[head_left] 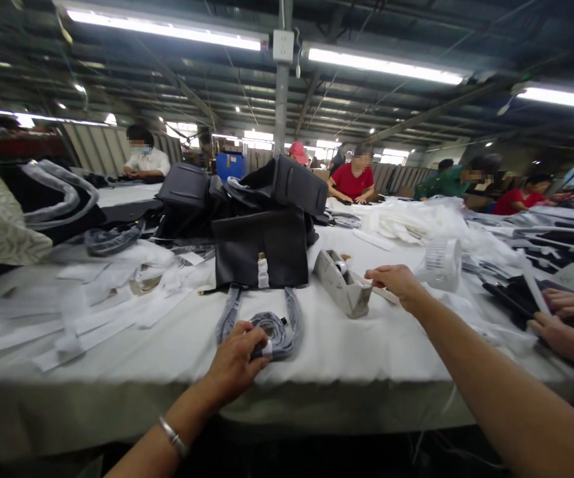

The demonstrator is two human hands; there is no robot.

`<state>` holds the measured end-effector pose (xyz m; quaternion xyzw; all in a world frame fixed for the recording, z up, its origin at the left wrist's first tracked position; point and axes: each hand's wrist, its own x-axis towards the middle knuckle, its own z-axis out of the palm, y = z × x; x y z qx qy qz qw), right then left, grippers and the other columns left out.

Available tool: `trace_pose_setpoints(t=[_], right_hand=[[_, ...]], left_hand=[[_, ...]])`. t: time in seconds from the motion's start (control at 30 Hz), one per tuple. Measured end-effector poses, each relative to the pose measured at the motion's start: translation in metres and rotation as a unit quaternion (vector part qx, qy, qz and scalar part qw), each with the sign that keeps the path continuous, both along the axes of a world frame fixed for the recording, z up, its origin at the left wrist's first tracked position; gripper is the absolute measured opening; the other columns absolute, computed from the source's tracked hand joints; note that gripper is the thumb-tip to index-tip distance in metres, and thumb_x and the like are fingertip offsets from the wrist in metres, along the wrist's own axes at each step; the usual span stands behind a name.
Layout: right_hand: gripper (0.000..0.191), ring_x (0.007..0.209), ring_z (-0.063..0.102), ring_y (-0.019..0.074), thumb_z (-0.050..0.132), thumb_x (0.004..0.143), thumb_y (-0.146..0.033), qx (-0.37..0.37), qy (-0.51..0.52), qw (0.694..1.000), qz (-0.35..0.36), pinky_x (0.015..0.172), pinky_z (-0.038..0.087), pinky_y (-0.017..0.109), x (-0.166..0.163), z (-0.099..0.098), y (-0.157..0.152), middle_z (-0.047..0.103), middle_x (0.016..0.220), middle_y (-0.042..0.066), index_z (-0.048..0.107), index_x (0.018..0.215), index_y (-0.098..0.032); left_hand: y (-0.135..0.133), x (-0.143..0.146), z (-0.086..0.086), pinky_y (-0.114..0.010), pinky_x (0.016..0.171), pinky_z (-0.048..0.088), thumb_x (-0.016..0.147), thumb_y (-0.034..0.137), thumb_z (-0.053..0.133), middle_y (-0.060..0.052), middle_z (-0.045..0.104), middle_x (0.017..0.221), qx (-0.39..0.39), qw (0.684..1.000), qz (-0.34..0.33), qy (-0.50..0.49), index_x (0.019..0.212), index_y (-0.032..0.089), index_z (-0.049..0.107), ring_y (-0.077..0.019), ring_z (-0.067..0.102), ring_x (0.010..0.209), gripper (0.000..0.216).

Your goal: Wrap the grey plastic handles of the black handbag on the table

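My left hand [240, 355] is closed on the lower left of a coiled strap [280, 342] wrapped in clear plastic, with a white band around it. The coil rests on the table between the plastic-wrapped handles [293, 312] of a black handbag [242, 249]. That bag lies with its flap and white-wrapped clasp facing me. My right hand [394, 282] is at the right end of a grey tape dispenser [339, 282], thumb and fingers pinched together. What they pinch is too small to make out.
Black bags [297, 189] are piled behind. White paper strips [97, 318] lie left, beside a person's patterned sleeve [2, 219]. A small white fan [441, 262] and plastic wrapping [431, 219] are right. A co-worker's hands [561, 325] work at far right. Other people sit beyond.
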<state>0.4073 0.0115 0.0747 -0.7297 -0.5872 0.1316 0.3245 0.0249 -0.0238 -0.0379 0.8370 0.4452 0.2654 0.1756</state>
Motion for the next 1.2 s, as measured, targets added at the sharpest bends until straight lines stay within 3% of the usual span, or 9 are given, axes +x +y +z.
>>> trace_pose_setpoints(t=[0.17, 0.33, 0.6, 0.77, 0.87, 0.93, 1.03, 1.1, 1.2], right_hand=[[0.022, 0.047, 0.047, 0.0092, 0.059, 0.069, -0.032, -0.056, 0.182, 0.98, -0.061, 0.047, 0.036, 0.022, -0.002, -0.016, -0.025, 0.051, 0.052, -0.001, 0.065, 0.073, -0.012], [0.03, 0.047, 0.044, 0.0094, 0.061, 0.062, -0.039, -0.073, 0.269, 0.957, -0.083, 0.048, 0.035, 0.024, 0.001, -0.03, -0.03, 0.045, 0.05, -0.003, 0.064, 0.073, -0.011], [0.034, 0.073, 0.059, 0.0159, 0.061, 0.065, -0.042, -0.079, 0.214, 0.971, -0.074, 0.062, 0.044, 0.026, 0.011, -0.05, -0.024, 0.068, 0.084, 0.007, 0.073, 0.084, -0.016], [0.014, 0.08, 0.061, 0.0239, 0.062, 0.062, -0.029, -0.054, 0.123, 0.986, -0.098, 0.07, 0.045, 0.032, 0.008, -0.062, -0.035, 0.069, 0.071, 0.009, 0.068, 0.057, -0.018], [0.02, 0.086, 0.059, 0.0231, 0.062, 0.067, -0.035, -0.004, 0.115, 0.991, -0.075, 0.073, 0.045, 0.031, -0.031, -0.058, -0.057, 0.07, 0.083, 0.008, 0.073, 0.071, -0.018], [0.033, 0.074, 0.058, 0.0182, 0.065, 0.068, -0.041, 0.001, 0.176, 0.984, 0.007, 0.063, 0.044, 0.027, -0.076, -0.057, -0.074, 0.069, 0.083, 0.008, 0.074, 0.088, -0.017], [0.039, 0.053, 0.046, 0.0092, 0.066, 0.07, -0.044, -0.116, 0.334, 0.925, 0.139, 0.048, 0.037, 0.021, -0.154, -0.061, -0.096, 0.06, 0.063, 0.002, 0.073, 0.093, -0.013], [0.036, 0.049, 0.042, 0.0069, 0.065, 0.07, -0.043, -0.169, 0.402, 0.888, 0.148, 0.042, 0.031, 0.018, -0.195, -0.069, -0.102, 0.055, 0.059, -0.001, 0.071, 0.088, -0.012], [0.028, 0.043, 0.039, 0.0042, 0.064, 0.072, -0.037, -0.209, 0.423, 0.877, 0.095, 0.035, 0.022, 0.014, -0.224, -0.079, -0.099, 0.054, 0.058, -0.003, 0.068, 0.083, -0.012]], left_hand=[[0.002, -0.002, -0.006, -0.038, 0.086, 0.046, 0.072, 0.017, 0.065, -0.006, 0.056, 0.101, 0.024, 1.0, -0.004, -0.005, 0.091, 0.021, 0.059, -0.025, 0.054, 0.103, 0.021], [0.004, -0.004, -0.009, -0.037, 0.085, 0.048, 0.075, 0.023, 0.065, -0.005, 0.058, 0.097, 0.035, 0.999, -0.012, -0.009, 0.09, 0.022, 0.058, -0.0251, 0.053, 0.104, 0.016], [0.006, -0.005, -0.016, -0.036, 0.084, 0.048, 0.075, 0.021, 0.066, -0.005, 0.059, 0.097, 0.064, 0.997, -0.008, -0.032, 0.093, 0.022, 0.06, -0.0242, 0.054, 0.104, 0.019], [0.003, -0.003, -0.011, -0.038, 0.087, 0.048, 0.073, 0.02, 0.069, -0.005, 0.061, 0.094, 0.059, 0.998, -0.003, -0.026, 0.092, 0.021, 0.06, -0.0253, 0.053, 0.106, 0.021], [0.0, -0.001, -0.006, -0.037, 0.087, 0.048, 0.072, 0.02, 0.071, -0.005, 0.061, 0.091, 0.049, 0.998, -0.01, -0.023, 0.092, 0.02, 0.06, -0.0253, 0.052, 0.106, 0.023], [-0.001, 0.0, -0.003, -0.037, 0.088, 0.048, 0.07, 0.021, 0.073, -0.005, 0.06, 0.092, 0.042, 0.999, -0.003, -0.022, 0.091, 0.02, 0.06, -0.025, 0.052, 0.106, 0.024], [-0.001, 0.001, -0.002, -0.037, 0.09, 0.047, 0.071, 0.023, 0.073, -0.006, 0.059, 0.093, 0.044, 0.999, 0.014, -0.02, 0.091, 0.019, 0.06, -0.0243, 0.052, 0.105, 0.025], [-0.002, 0.001, -0.002, -0.036, 0.088, 0.048, 0.072, 0.026, 0.073, -0.006, 0.059, 0.092, 0.049, 0.999, 0.012, -0.019, 0.091, 0.019, 0.06, -0.0239, 0.052, 0.103, 0.024], [-0.003, 0.0, -0.002, -0.035, 0.085, 0.048, 0.074, 0.029, 0.073, -0.006, 0.059, 0.089, 0.057, 0.998, 0.004, -0.018, 0.089, 0.018, 0.06, -0.0239, 0.053, 0.102, 0.023]])
